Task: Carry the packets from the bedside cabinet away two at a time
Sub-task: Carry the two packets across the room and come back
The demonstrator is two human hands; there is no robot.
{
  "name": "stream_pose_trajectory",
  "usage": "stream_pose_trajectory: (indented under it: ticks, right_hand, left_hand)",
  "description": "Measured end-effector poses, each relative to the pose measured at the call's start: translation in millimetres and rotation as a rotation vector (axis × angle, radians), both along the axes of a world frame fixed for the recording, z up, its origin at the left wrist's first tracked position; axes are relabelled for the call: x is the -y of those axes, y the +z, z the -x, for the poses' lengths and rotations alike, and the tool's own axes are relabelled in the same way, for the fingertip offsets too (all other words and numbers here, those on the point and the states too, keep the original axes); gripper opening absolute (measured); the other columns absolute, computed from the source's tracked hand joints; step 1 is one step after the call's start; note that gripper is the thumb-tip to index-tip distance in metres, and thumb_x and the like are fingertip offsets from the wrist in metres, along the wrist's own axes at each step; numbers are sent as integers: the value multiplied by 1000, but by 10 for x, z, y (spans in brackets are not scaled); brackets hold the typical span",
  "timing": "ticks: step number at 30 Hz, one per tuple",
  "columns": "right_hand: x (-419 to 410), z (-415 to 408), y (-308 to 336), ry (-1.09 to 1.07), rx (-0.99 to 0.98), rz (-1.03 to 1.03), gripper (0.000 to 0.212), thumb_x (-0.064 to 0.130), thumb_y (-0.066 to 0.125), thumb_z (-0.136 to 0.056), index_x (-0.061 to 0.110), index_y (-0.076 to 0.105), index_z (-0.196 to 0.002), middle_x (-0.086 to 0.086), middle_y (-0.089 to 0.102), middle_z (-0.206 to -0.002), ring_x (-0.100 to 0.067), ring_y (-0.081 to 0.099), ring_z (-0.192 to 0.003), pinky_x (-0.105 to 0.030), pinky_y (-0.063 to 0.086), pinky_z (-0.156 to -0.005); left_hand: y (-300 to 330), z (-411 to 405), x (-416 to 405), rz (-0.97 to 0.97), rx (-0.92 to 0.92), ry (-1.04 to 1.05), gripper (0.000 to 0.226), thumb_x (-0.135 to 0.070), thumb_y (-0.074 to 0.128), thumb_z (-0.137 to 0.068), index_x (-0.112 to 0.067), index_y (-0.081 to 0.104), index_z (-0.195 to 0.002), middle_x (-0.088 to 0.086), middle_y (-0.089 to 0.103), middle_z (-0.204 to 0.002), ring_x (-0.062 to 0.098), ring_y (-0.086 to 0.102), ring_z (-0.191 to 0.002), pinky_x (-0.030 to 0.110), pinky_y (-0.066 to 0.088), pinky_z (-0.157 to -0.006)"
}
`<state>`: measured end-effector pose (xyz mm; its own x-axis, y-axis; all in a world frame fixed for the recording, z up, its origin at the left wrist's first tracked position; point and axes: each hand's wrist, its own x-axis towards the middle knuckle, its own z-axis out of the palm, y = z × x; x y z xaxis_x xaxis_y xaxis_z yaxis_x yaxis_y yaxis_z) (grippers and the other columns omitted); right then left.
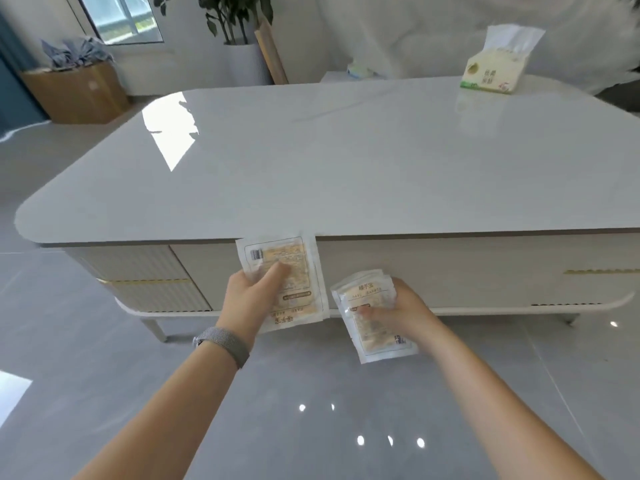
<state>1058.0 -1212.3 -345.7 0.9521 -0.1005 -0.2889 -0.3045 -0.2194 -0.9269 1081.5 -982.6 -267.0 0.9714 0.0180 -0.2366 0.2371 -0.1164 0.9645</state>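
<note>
Landmark: white glossy table (311, 161), near edge across mid-frame.

Far left of table, on floor: wooden box (78, 93) with grey crumpled cloth (76, 53) on top. Behind table's far-left corner: potted plant (239, 39) in white pot, wood plank leaning just beside it.

Below table's near edge, left of centre: left hand (254, 299), mesh watch band (223, 344) on wrist. Thumb over front, fingers curled behind, grasping left packet (294, 271). Flat, white-bordered, orange-yellow print, barcode at top left, text upside down at bottom. Top edge overlaps table's near edge in view; touching or not, cannot tell.

Just right of that, lower, in front of table's side panel: right hand (401, 311), fingers wrapped round right packet (372, 320). Same type, tilted, barcode at lower right. Upper edges look layered; one packet or more, cannot tell. Both packets held off the tabletop, near each other, not touching.

Far right corner of tabletop: tissue pack (493, 72), white tissue sticking up. Beyond table's far edge, near that pack: small white-blue item, too blurred to identify.

Under table: grey tiled floor (311, 410) with light spots.
</note>
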Motion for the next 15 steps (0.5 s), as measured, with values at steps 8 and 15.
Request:
stream_pose_trajectory:
  ticks: [8,15]
  right_hand:
    - [179,-122,96,83,-106,-100,28,13,77,-82,13,69,-109,-2,75,-101,-20,72,-95,-40,55,-90]
    - [122,-86,105,80,-93,64,23,22,78,-80,18,71,-101,1,75,-98,-17,71,-93,-37,56,-88]
  left_hand:
    - [-60,29,112,-24,-30,-26,25,-34,68,-79,-9,68,-84,6,72,-86,25,67,-79,35,54,-84]
    - [32,266,161,-211,19,-216,18,-24,62,-90,-12,71,-81,-3,76,-82,15,74,-78,30,60,-73]
